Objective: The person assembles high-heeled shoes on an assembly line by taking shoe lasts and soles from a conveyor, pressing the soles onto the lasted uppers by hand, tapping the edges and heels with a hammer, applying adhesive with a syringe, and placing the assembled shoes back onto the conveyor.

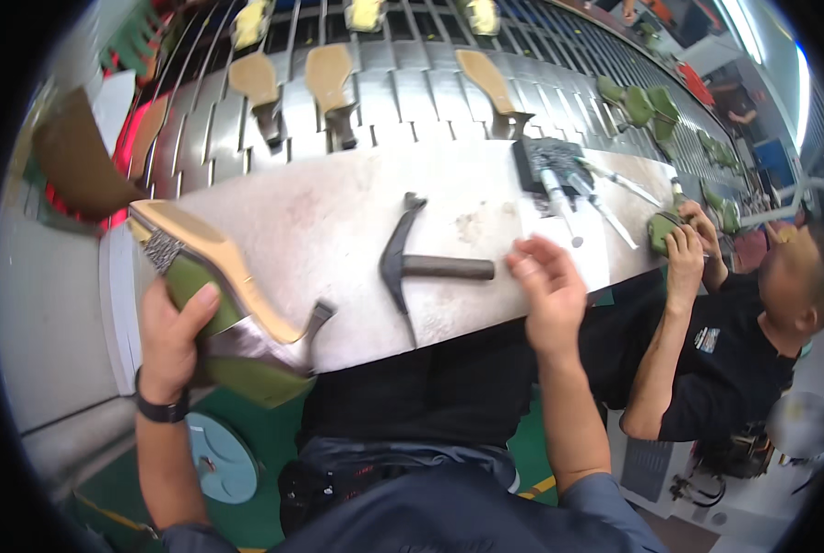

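The left hand (170, 336) of a bench worker, dark band (163, 406) at the wrist, grips the side of a part-built shoe (211, 244) at 9 o'clock from the hammer (444, 267), while the right hand (552, 290), at 3 o'clock, is raised with fingers loosely bent and nothing visible in it. The shoe, tan face up, appears partway along: its smooth tan sole and dark heel are there, and the upper seems to lie close near the toe, yet green material hangs loose under the heel end, suggesting that part is left; whether anything is fastened cannot be told. Matte green meets a speckled grey toe and a shiny, crinkled silver patch. The hammer, a curved dark head on a straight, worn handle, lies untouched on the scuffed pale table (301, 189). At 2 o'clock, slender white tools (605, 214) fan out from a black block (527, 166); farther that way sit green pieces (652, 111). Between 11 and 1 o'clock, three tan soles (329, 74) with dark heels rest on a glinting metal rack (421, 124). Near 3 o'clock, a co-worker's hands (687, 244) hold another green piece (661, 230)
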`<state>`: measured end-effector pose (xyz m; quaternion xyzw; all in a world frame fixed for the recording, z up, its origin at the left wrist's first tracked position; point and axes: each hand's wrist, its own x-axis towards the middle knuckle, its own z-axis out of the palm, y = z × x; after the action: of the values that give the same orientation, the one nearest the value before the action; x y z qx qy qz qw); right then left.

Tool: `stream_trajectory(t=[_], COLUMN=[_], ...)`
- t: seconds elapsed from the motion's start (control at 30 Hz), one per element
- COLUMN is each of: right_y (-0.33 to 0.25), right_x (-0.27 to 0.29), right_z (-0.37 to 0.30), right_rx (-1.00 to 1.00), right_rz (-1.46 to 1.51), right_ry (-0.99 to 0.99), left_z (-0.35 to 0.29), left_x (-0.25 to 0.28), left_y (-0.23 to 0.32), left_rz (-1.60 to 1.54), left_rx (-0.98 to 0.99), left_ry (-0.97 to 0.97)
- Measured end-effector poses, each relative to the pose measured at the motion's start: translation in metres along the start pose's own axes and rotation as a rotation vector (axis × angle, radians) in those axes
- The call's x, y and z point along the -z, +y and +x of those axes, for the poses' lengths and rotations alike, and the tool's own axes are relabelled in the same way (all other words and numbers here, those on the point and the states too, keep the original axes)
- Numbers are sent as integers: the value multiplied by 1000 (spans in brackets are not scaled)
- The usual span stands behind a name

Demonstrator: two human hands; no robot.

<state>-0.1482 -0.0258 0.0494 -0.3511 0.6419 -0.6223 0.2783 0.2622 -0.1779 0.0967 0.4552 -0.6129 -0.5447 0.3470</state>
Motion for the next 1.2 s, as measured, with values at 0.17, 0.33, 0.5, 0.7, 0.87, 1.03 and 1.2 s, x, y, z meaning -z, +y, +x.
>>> stream_trajectory(t=[0.17,0.33,0.5,0.7,0.87,1.03,1.2], right_y=[-1,-1,-8,-95,-188,-150,-54], right_x=[-1,-7,-2,17,-24,-91,-85], right_z=[-12,-13,-16,-31,71,255,328], right_rx=[195,209,344,440,600,355,4], right_rz=[-251,-260,-292,-378,-471,-1554,-1954], right_ry=[10,29,18,-315,-180,-577,-791], left_z=[24,49,82,61,22,-19,-25], left_x=[40,71,77,100,32,-53,-64], left_y=[88,140,112,73,47,8,-13], left_rz=[592,1519,2086,2022,1444,1046,1032], left_rx=[-42,-22,421,282,-281,-398,-383], left_ry=[-111,-205,-302,-95,124,-106,-66])
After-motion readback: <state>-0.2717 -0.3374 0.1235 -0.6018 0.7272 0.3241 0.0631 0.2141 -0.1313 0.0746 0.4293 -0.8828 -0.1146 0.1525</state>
